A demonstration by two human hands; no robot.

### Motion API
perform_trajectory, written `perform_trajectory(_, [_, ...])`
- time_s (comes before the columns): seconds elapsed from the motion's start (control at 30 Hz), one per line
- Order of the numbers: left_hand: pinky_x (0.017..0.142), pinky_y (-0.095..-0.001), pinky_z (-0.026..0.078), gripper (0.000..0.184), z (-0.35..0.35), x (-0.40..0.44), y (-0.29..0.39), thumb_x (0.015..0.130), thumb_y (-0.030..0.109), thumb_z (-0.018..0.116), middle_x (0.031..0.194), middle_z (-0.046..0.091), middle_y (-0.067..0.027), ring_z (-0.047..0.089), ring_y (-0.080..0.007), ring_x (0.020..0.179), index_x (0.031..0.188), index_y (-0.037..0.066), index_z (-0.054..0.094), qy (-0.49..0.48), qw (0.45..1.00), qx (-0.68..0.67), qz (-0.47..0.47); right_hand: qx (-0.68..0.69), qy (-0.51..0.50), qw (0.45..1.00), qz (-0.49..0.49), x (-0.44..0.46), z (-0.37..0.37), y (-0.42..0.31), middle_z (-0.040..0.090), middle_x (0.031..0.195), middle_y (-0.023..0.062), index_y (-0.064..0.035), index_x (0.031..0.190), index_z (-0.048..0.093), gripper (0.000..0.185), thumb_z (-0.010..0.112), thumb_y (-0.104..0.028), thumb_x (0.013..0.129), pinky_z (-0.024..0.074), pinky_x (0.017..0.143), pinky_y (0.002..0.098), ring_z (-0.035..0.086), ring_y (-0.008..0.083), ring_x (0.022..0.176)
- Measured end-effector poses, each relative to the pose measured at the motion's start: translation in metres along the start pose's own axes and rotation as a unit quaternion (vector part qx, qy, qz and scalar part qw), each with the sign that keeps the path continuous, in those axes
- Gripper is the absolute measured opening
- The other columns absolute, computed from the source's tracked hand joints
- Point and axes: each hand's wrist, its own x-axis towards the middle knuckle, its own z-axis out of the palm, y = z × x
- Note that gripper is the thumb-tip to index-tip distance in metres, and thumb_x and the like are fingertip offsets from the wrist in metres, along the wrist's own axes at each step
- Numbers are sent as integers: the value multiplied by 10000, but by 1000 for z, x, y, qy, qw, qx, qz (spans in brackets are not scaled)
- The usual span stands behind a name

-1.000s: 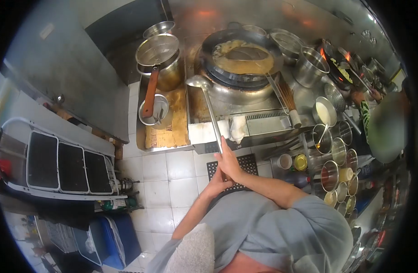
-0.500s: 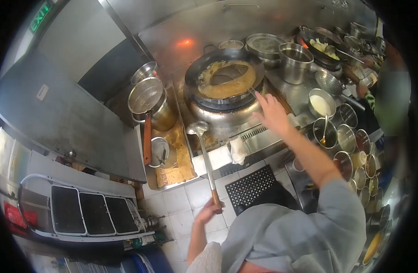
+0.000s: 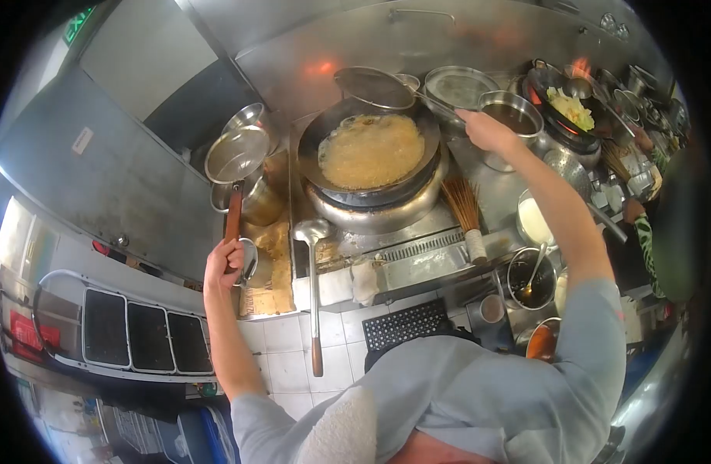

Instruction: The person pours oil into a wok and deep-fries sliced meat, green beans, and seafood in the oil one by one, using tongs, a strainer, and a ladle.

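My left hand [image 3: 224, 259] is closed around the wooden handle of a round mesh strainer [image 3: 237, 155], whose bowl sits over a metal pot [image 3: 266, 197] left of the stove. In my right hand [image 3: 491, 133] is the handle of a wire skimmer [image 3: 375, 87], its round head raised above the far rim of the wok [image 3: 309, 127]. Bubbling golden-brown liquid [image 3: 371, 155] fills much of the wok. A long ladle [image 3: 314, 286] lies across the stove's front edge, wooden grip toward me, with neither hand on it.
A bamboo wok brush [image 3: 465, 213] lies right of the burner. Behind it stand a tall metal pot [image 3: 518, 104] and a lidded one [image 3: 460, 83]. Sauce containers [image 3: 529, 278] line the right side. Farther right, a co-worker's sleeve [image 3: 648, 251] is near a second wok [image 3: 545, 81] with pale green food.
My left hand has let go of the ladle and taken the strainer's handle. My right hand has lifted the skimmer out of the wok, up and back.
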Motion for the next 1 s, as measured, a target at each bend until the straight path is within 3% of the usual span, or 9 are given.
perform_trajectory(0.03, [396, -188, 286, 92, 14, -6, -8, 917, 14, 442, 755, 468, -43, 355, -50, 508, 1007, 29, 440, 2, 999, 39, 24, -7, -22, 1000, 12, 15, 4, 16, 569, 1127, 273, 43, 1261, 436, 491, 397, 58, 771, 446, 892, 409, 537, 370, 1086])
perform_trajectory(0.13, [398, -190, 280, 132, 56, -22, -22, 901, 22, 462, 758, 471, -24, 362, -48, 511, 1021, 72, 444, 27, 983, 161, 77, -24, 2, 999, -43, 42, 21, 69, 633, 878, 216, 32, 1287, 415, 482, 444, -1, 807, 513, 658, 393, 637, 329, 754])
perform_trajectory(0.23, [404, -196, 285, 186, 92, -38, -26, 880, 34, 485, 749, 461, -14, 365, -49, 507, 1052, 78, 429, 36, 966, 234, 102, 187, -207, 951, 137, 36, -21, 76, 581, 754, 133, 37, 1187, 478, 380, 428, 10, 812, 426, 398, 322, 571, 190, 550])
perform_trajectory(0.33, [410, -204, 293, 214, 98, -36, -25, 871, 28, 492, 742, 455, -12, 370, -52, 506, 1069, 75, 428, 16, 964, 243, 108, 218, -352, 885, 214, 27, -38, 77, 497, 709, 54, 22, 1173, 481, 353, 429, 23, 824, 276, 304, 233, 397, 52, 446])
perform_trajectory(0.57, [437, -217, 322, 279, 89, -24, -31, 853, -9, 495, 748, 452, -5, 385, -47, 547, 1121, 42, 435, 15, 946, 281, 163, 553, -354, 720, 223, -4, 46, 28, 495, 783, 51, 33, 1259, 388, 407, 416, 56, 853, 228, 311, 149, 333, 16, 476])
perform_trajectory(0.73, [444, -218, 314, 356, 74, -14, -24, 842, -37, 472, 747, 444, -1, 389, -49, 556, 1187, 23, 409, 13, 953, 279, 117, 715, -262, 610, 219, -25, 109, -6, 474, 787, 53, 30, 1279, 365, 417, 404, 66, 865, 211, 309, 129, 319, 9, 482])
perform_trajectory(0.93, [435, -220, 303, 368, 79, -9, -28, 840, -53, 446, 752, 426, -2, 368, -51, 533, 1191, 39, 385, 19, 953, 293, 78, 719, -210, 635, 185, -37, 106, -11, 471, 785, 55, 26, 1318, 341, 456, 403, 48, 867, 208, 316, 133, 319, 13, 481])
perform_trajectory(1.0, [426, -216, 300, 321, 87, -5, -38, 839, -60, 444, 745, 422, -3, 367, -56, 527, 1132, 61, 396, 6, 960, 276, 55, 677, -197, 682, 191, -38, 86, -13, 477, 785, 50, 26, 1329, 333, 469, 407, 37, 866, 217, 320, 137, 327, 17, 484])
